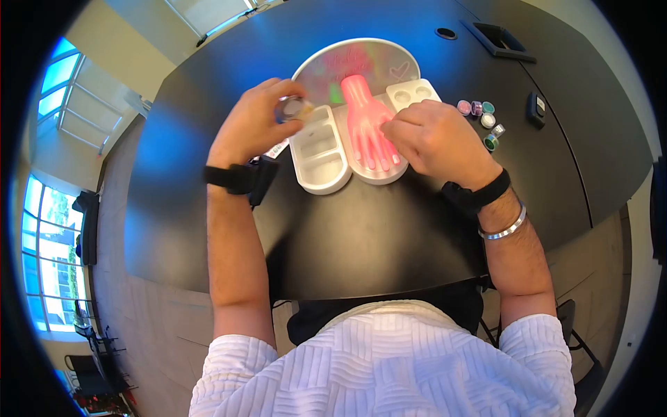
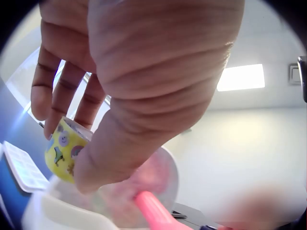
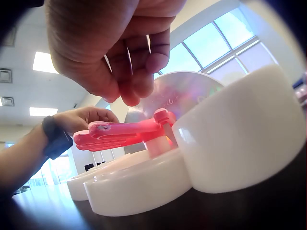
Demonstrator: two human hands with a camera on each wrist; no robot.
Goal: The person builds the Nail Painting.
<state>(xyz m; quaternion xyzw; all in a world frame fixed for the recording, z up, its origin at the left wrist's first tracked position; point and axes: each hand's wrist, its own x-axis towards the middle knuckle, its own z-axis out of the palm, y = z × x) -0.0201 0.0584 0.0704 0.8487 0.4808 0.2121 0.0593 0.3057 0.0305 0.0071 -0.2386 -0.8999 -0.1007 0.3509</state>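
Note:
My left hand (image 1: 253, 118) pinches a small roll of yellow tape (image 2: 63, 152) printed with cartoon figures, thumb on one side and fingers on the other. It is raised over the left compartments of a white tray (image 1: 301, 167). A pink model hand (image 1: 367, 118) lies palm down in the middle of the tray, its fingers towards me. Above its fingers on the right side is my right hand (image 1: 445, 142), with fingers curled and the thumb close to the fingertips. In the right wrist view, nothing shows between them. A pale patch sits on the model hand's thumb.
A round iridescent panel (image 1: 316, 69) with pink lettering rises behind the tray. On the right of the dark table (image 1: 389, 243) stand several small glitter pots (image 1: 488, 120). Farther right are a small black device (image 1: 536, 110) and a black open frame (image 1: 500, 42). A sticker sheet (image 1: 277, 149) lies left of the tray.

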